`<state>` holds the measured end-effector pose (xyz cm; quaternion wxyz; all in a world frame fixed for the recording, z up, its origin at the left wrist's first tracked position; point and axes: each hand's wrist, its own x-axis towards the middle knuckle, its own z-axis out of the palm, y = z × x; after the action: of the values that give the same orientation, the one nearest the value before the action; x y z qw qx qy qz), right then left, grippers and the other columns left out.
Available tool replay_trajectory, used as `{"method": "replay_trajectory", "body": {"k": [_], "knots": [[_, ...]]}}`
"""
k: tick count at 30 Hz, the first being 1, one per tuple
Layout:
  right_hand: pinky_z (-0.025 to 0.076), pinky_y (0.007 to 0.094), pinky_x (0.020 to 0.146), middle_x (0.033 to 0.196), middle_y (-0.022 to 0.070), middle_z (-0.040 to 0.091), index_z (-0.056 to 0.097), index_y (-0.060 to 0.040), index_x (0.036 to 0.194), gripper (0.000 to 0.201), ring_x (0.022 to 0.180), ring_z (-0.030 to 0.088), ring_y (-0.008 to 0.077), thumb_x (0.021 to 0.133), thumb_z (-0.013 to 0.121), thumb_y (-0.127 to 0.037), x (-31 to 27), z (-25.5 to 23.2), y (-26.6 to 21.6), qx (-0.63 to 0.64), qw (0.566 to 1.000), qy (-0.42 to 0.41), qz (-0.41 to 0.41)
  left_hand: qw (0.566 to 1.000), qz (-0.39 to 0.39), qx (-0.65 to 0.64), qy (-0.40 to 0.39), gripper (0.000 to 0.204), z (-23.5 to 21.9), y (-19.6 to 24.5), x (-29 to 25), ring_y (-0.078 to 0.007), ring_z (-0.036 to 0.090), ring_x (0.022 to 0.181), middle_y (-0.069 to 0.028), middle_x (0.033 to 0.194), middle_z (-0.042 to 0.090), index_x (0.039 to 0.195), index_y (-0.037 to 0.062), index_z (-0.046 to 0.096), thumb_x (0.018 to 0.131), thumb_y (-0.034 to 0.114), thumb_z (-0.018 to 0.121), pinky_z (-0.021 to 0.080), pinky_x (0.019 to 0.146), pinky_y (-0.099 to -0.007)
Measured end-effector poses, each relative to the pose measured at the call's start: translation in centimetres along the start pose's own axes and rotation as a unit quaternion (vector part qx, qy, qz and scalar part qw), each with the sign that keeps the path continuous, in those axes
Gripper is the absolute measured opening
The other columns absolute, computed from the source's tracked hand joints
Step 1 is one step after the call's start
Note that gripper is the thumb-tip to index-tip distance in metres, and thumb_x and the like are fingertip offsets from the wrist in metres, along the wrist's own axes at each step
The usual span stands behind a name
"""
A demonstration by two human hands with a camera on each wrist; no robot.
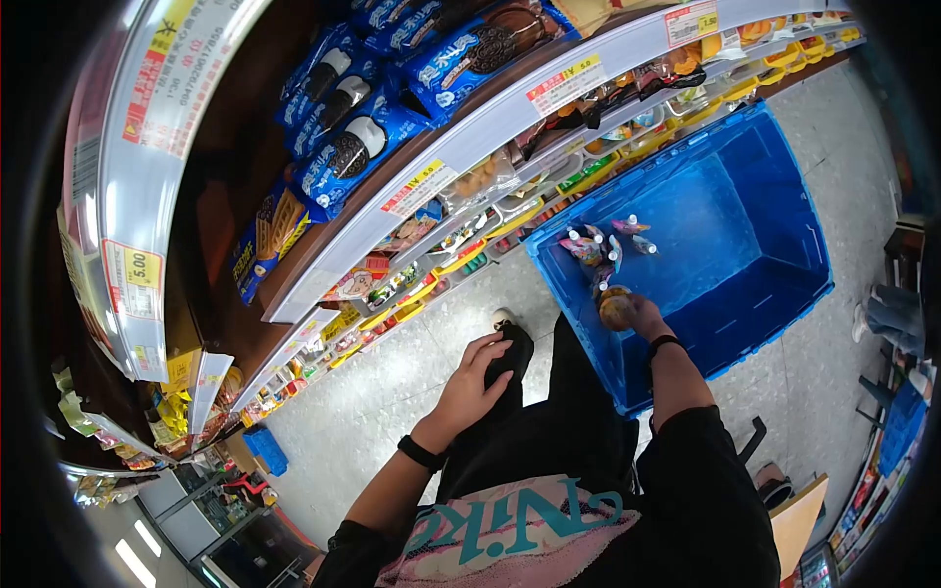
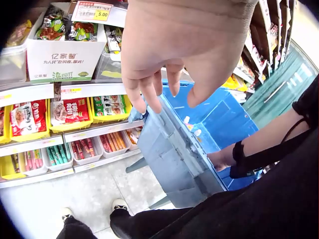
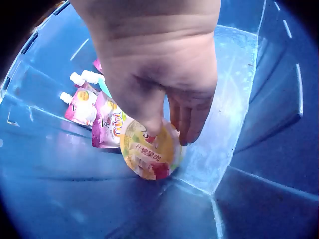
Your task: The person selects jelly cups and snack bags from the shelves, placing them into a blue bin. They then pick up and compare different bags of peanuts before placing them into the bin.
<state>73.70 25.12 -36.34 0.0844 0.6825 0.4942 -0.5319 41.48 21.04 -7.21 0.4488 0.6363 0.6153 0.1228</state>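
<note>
The right hand (image 1: 645,316) reaches down inside the blue crate (image 1: 784,196) and pinches a round cup (image 1: 616,308) with a printed lid. In the right wrist view the thumb and fingers of the right hand (image 3: 159,94) grip the yellow and red lid (image 3: 149,152) near the crate floor. Pink spouted pouches (image 3: 82,105) with white caps lie beside the cup. The left hand (image 1: 469,387) hangs in the air above the person's leg, fingers spread and holding nothing. In the left wrist view the left hand (image 2: 184,55) shows above the crate's near wall (image 2: 169,154).
Shelves with price tags (image 1: 564,83) run along the left, holding blue cookie packs (image 1: 343,147) and, lower down, snacks in yellow trays (image 2: 75,114). Another person's leg (image 1: 894,314) is at the far right. A small blue box (image 1: 265,449) stands on the tiled floor.
</note>
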Motion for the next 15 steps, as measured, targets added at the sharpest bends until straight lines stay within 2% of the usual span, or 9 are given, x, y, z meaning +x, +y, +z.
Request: {"method": "replay_trajectory", "body": {"k": [3,5,6,8,9,11,13,14,15], "knots": [[0.047,0.0397,0.095,0.123,0.02,0.059,0.052,-0.0068,0.13,0.054,0.113,0.057,0.0349,0.08,0.068,-0.02,-2.3,-2.3,-3.1,0.062,0.998,-0.004,0.003,1.0,-0.014,-0.009,0.006,0.044,0.3,-0.2,-0.4,-0.0237,0.06,0.109,-0.0123,0.132,0.045,0.125,0.0063,0.051,0.084,0.005,0.067,0.049,0.094,-0.0342],[0.046,0.0394,0.096,0.123,0.02,0.06,0.051,-0.0053,0.131,0.051,0.114,0.057,0.0352,0.083,0.064,-0.017,-3.4,-3.9,-5.0,-0.032,0.999,-0.043,0.005,1.0,-0.017,-0.011,0.005,0.043,0.5,-0.3,-0.6,-0.0239,0.06,0.109,-0.0126,0.132,0.045,0.125,0.0061,0.051,0.084,0.005,0.066,0.049,0.094,-0.0343],[0.046,0.0394,0.096,0.123,0.02,0.06,0.051,-0.0053,0.131,0.051,0.114,0.057,0.0352,0.083,0.064,-0.017,-2.7,-3.3,-4.4,-0.033,0.999,-0.042,0.004,1.0,-0.014,-0.006,0.004,0.043,0.5,-0.3,-0.7,-0.024,0.06,0.109,-0.012,0.133,0.044,0.125,0.0063,0.051,0.085,0.007,0.066,0.049,0.093,-0.0346],[0.046,0.039,0.097,0.123,0.0207,0.059,0.047,-0.0052,0.134,0.052,0.115,0.056,0.0351,0.085,0.06,-0.015,-0.4,-1.4,-1.9,0.015,0.999,0.044,0.029,1.0,-0.011,-0.002,0.008,0.043,0.5,-0.4,-0.9,-0.0241,0.06,0.109,-0.0114,0.133,0.043,0.126,0.0065,0.05,0.086,0.01,0.065,0.049,0.093,-0.0349],[0.046,0.039,0.097,0.123,0.0207,0.059,0.047,-0.0052,0.134,0.052,0.115,0.056,0.0351,0.085,0.06,-0.015,-0.2,-1.3,-1.6,0.013,0.999,0.044,0.025,1.0,-0.016,-0.005,0.014,0.042,0.4,-0.5,-1.1,-0.0241,0.06,0.109,-0.0121,0.133,0.044,0.125,0.0061,0.051,0.085,0.008,0.066,0.049,0.093,-0.0347],[0.044,0.0395,0.1,0.127,0.0217,0.056,0.043,-0.005,0.136,0.077,0.12,0.052,0.0344,0.07,0.079,-0.021,0.3,-1.0,-1.3,0.051,0.996,0.046,0.063,0.999,-0.021,-0.005,0.029,0.042,0.1,-0.8,-1.4,-0.0241,0.06,0.108,-0.0128,0.132,0.045,0.124,0.0057,0.052,0.085,0.006,0.066,0.049,0.093,-0.0344],[0.042,0.0399,0.103,0.133,0.0224,0.051,0.04,-0.0067,0.139,0.077,0.124,0.048,0.0348,0.073,0.077,-0.021,-1.9,-2.6,-3.2,0.007,0.997,0.021,0.069,0.999,-0.022,-0.01,0.045,0.042,-0.4,-1.5,-2.0,-0.0239,0.06,0.107,-0.0127,0.133,0.045,0.125,0.0062,0.052,0.085,0.007,0.066,0.049,0.092,-0.0347],[0.041,0.0392,0.104,0.133,0.0227,0.049,0.038,-0.0052,0.14,0.076,0.124,0.047,0.0359,0.075,0.075,-0.021,-1.6,-2.3,-2.5,-0.011,0.999,0.024,0.044,0.998,-0.026,-0.019,0.058,0.042,-0.7,-1.9,-2.4,-0.0237,0.06,0.105,-0.0128,0.133,0.044,0.125,0.0073,0.052,0.085,0.007,0.066,0.049,0.092,-0.0352],[0.039,0.0382,0.105,0.133,0.0223,0.049,0.036,-0.0028,0.141,0.086,0.125,0.046,0.0362,0.071,0.079,-0.027,1.2,-0.6,0.7,0.016,0.998,0.051,0.026,0.997,-0.027,-0.021,0.066,0.042,-0.9,-2.8,-2.9,-0.0243,0.06,0.106,-0.013,0.133,0.044,0.125,0.0077,0.053,0.085,0.008,0.066,0.049,0.092,-0.0355]]}}
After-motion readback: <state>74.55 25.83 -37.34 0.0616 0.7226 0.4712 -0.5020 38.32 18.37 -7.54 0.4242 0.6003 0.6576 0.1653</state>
